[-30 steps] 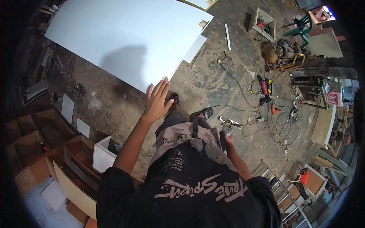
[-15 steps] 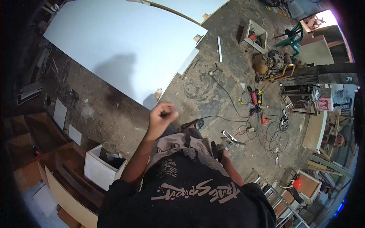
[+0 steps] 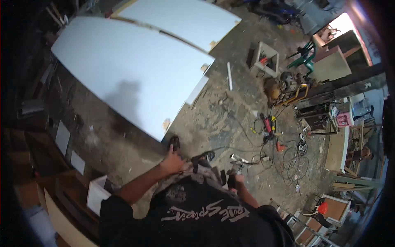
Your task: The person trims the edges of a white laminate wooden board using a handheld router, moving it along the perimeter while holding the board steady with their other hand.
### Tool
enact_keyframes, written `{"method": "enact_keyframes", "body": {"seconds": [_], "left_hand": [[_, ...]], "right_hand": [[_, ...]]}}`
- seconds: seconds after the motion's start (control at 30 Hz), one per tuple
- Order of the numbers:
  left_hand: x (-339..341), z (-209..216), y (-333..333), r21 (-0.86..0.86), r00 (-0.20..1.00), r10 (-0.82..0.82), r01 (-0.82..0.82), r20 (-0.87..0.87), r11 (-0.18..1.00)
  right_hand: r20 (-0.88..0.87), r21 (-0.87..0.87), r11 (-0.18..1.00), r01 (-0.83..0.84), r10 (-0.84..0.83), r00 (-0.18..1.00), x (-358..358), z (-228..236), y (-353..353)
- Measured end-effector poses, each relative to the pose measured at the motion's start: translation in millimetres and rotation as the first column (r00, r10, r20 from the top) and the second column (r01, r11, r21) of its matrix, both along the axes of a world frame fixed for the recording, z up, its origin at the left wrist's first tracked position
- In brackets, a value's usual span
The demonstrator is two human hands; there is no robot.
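My left hand is in front of my waist, just beyond the near corner of a large white panel. One of its digits points forward and the other fingers are curled; whether they hold something small is hidden. Low at my right side, my right hand is closed round the grip of a nail gun with a pale metal and black body. The nail gun hangs over the floor, apart from the panel. Small wooden blocks show along the panel's right edge.
A second white panel lies beyond the first. Cables and hoses tangle on the floor at right, near a red power tool and a compressor. Brown cabinet boxes stand at left; a ladder is at lower right.
My left hand has lowered toward my waist, and one digit now points forward. My right hand keeps the nail gun at my side. The view has shifted, showing more of the far panel.
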State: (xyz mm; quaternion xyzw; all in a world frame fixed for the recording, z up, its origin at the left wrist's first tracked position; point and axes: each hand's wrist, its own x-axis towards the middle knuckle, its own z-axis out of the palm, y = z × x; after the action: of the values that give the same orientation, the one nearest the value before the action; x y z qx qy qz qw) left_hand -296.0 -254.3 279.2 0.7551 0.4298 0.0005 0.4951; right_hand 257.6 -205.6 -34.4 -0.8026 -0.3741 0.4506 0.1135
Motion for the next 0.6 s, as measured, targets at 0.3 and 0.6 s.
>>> {"method": "enact_keyframes", "body": {"seconds": [0.3,0.6], "left_hand": [[-4.0,236.5,22.7,0.341,0.353,-0.026,-0.878,0.935,0.336],[-39.4,287.2,-33.9,0.430,0.021,-0.529,-0.611,0.848,0.665]], "right_hand": [[0.236,-0.189,0.969,-0.157,0.200,0.951,-116.9,51.2,0.5],[0.192,-0.363,0.706,-0.608,0.695,0.693,-111.1,32.9,-32.1]]}}
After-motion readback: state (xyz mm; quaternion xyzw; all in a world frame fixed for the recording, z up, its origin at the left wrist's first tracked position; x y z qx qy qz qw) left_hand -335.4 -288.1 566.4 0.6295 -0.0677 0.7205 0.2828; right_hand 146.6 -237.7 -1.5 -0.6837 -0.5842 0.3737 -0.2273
